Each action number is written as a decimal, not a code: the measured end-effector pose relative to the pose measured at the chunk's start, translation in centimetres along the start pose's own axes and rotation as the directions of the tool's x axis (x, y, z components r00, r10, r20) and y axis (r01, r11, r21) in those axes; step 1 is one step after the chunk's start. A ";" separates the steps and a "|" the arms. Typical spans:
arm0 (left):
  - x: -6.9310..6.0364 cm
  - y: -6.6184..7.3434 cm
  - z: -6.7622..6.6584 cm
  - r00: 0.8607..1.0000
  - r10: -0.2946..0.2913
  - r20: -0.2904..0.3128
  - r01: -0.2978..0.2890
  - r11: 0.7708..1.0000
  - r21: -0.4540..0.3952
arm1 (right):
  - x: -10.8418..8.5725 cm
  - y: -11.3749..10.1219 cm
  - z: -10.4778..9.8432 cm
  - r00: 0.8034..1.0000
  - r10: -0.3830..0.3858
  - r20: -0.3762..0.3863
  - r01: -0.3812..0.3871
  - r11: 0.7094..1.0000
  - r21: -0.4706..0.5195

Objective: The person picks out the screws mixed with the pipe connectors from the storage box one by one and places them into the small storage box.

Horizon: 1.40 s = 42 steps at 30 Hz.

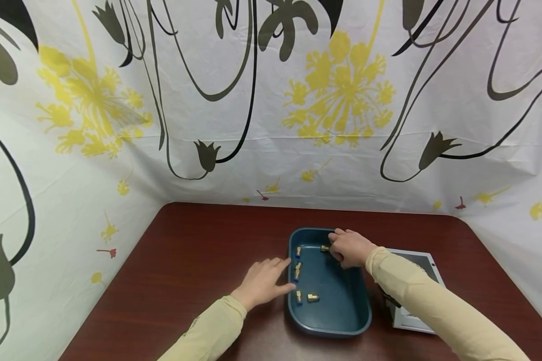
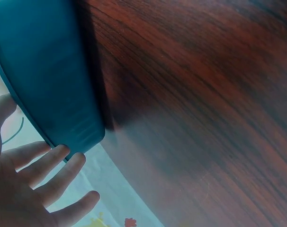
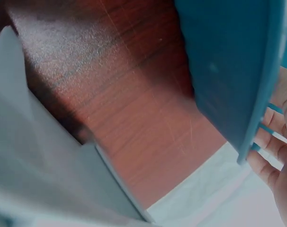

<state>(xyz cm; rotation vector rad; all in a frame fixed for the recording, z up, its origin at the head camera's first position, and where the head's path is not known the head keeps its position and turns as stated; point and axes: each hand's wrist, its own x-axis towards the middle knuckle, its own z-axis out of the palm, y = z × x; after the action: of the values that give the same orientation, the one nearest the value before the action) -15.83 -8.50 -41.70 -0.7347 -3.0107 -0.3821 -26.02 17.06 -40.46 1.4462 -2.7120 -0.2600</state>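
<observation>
A blue-green tray lies on the table with several small brass fittings in it, some with blue ends. A row of them runs along its left wall, including one fitting beside a plain brass one. My left hand touches the tray's left rim, fingers spread and fairly straight; the left wrist view shows this hand against the rim. My right hand reaches over the far right rim, its fingers bent down close to another brass fitting. Its fingertips are hidden, so whether they pinch anything is unclear.
A white-framed flat panel lies right of the tray, partly under my right sleeve. Something dark lies beside it under the forearm. The brown table meets a patterned cloth at the back and sides.
</observation>
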 end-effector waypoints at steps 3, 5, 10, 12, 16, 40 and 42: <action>0.0 0.0 0.0 1.000 -0.002 -0.002 0.002 1.000 0.000 | -0.2 0.3 -0.3 1.000 -0.013 0.004 0.013 1.000 0.013; 0.0 0.0 0.0 1.000 -0.002 0.003 0.002 1.000 -0.002 | -0.3 0.3 -0.7 1.000 -0.018 0.004 0.018 1.000 0.014; 0.0 0.0 -0.1 1.000 -0.005 0.011 0.005 1.000 -0.003 | -0.5 0.4 -1.5 1.000 -0.011 0.015 0.011 1.000 0.020; 0.0 0.0 -0.1 1.000 -0.006 0.010 0.006 1.000 -0.004 | -0.6 0.5 -1.7 1.000 -0.011 0.018 0.011 1.000 0.018; 0.0 0.0 -0.1 1.000 -0.006 0.010 0.006 1.000 -0.006 | -0.8 0.6 -2.1 1.000 -0.011 0.016 0.011 1.000 0.017; 0.0 0.0 -0.1 1.000 0.000 0.011 0.000 1.000 -0.012 | -1.7 0.8 -5.6 0.999 0.013 -0.050 -0.008 0.994 0.109; 0.0 0.0 -0.1 1.000 0.003 0.009 -0.003 1.000 -0.011 | -2.0 1.1 -5.9 0.998 0.023 -0.065 -0.014 0.992 0.125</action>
<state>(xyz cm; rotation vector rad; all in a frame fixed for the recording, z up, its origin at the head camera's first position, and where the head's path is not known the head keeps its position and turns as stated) -15.86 -8.53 -41.62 -0.7431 -3.0178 -0.3963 -25.06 18.58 -34.37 1.4309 -2.7308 -0.0424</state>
